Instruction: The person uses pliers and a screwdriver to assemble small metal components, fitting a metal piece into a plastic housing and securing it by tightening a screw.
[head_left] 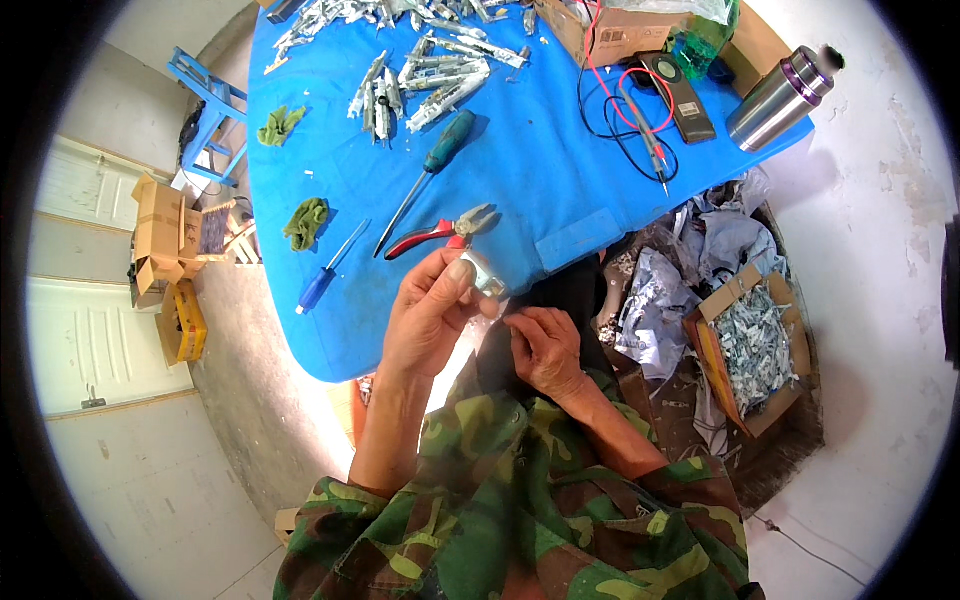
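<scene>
My left hand (432,308) is closed on a small silvery-white piece (484,276), pinched between thumb and fingers over the near table edge. Just right of it, my right hand (548,350) is curled with its fingertips together; whatever it holds, if anything, is too small to make out. Beyond the left hand lie red-handled pliers (425,238), jaws pointing right. A long screwdriver with a teal handle (450,142) rests behind them. Further left is a shorter screwdriver with a blue handle (316,291).
Silvery-white strips (445,80) lie heaped at the back of the blue-covered table (540,165). Green cloths (306,223) are at left. A meter (680,98) with probe leads and a steel flask (782,100) stand right. Below, a carton (750,350) holds scraps beside crumpled plastic bags (655,310).
</scene>
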